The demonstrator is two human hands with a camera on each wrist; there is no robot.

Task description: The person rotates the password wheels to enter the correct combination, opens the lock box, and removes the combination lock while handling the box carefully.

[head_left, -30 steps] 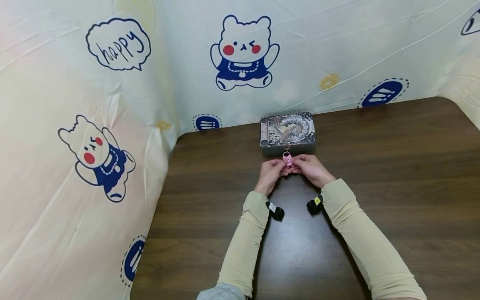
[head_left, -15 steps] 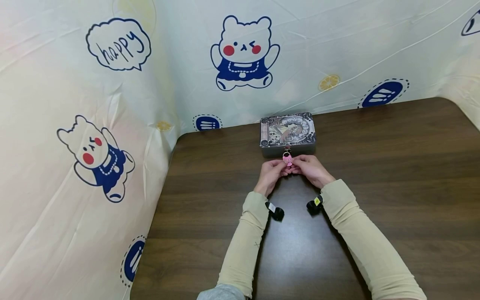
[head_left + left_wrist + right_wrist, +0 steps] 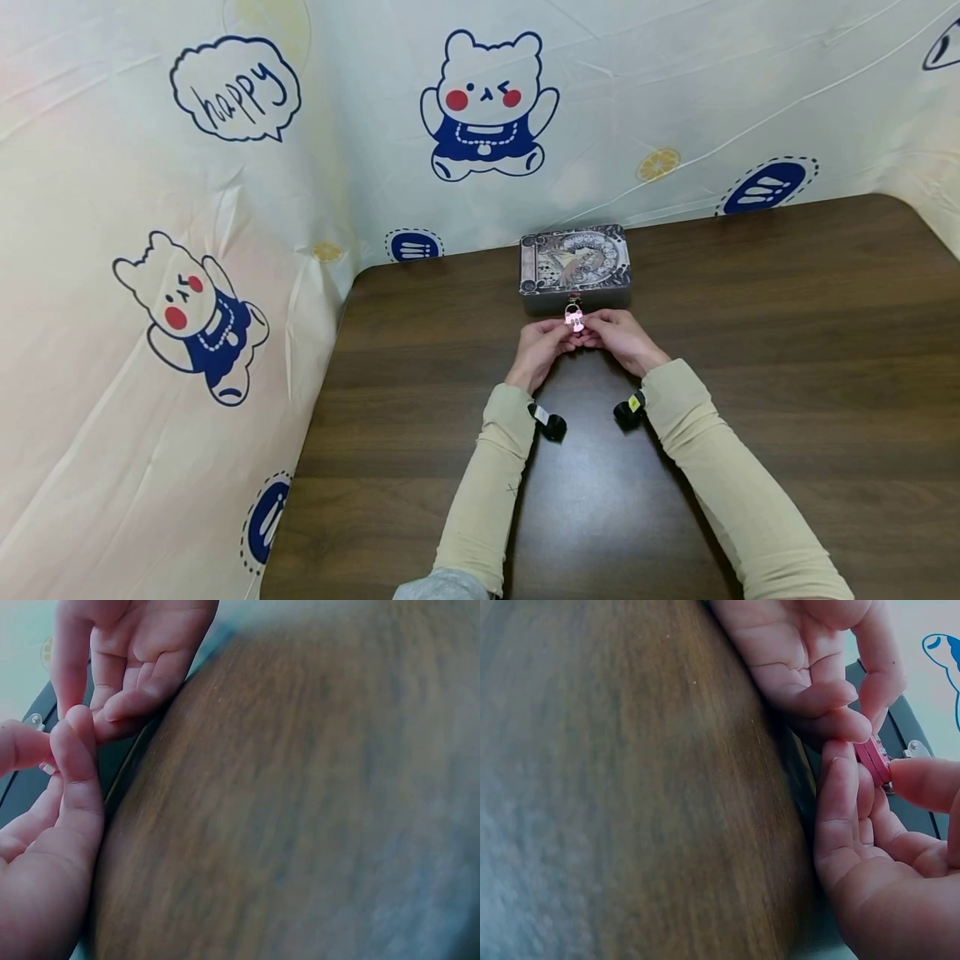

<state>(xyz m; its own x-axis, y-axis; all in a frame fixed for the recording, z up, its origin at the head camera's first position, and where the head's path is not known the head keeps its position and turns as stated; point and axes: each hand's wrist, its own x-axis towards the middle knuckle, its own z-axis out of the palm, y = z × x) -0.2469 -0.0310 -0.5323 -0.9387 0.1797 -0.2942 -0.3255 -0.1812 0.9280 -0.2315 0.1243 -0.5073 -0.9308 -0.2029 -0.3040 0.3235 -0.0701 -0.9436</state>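
A small pink combination padlock (image 3: 573, 320) hangs by its shackle from the metal clasp (image 3: 574, 298) at the front of a dark tin box (image 3: 576, 260) with an ornate printed lid. My left hand (image 3: 540, 350) pinches the padlock from the left with thumb and fingers. From the right, the thumb and fingers of my right hand (image 3: 624, 340) pinch it too. Number dials show along one edge of the padlock (image 3: 875, 760) in the right wrist view. Fingers cover most of it in the left wrist view, where the left hand (image 3: 60, 855) is lower.
The box stands near the back edge of a brown wooden table (image 3: 787, 350). Behind and left of the table hangs a pale printed cloth (image 3: 360, 108). Black wrist cameras (image 3: 553, 427) hang from both sleeves, just above the tabletop.
The padlock's face has tilted and now looks paler, with its markings showing. My left hand and wrist have shifted very slightly left; the right hand and box have stayed put.
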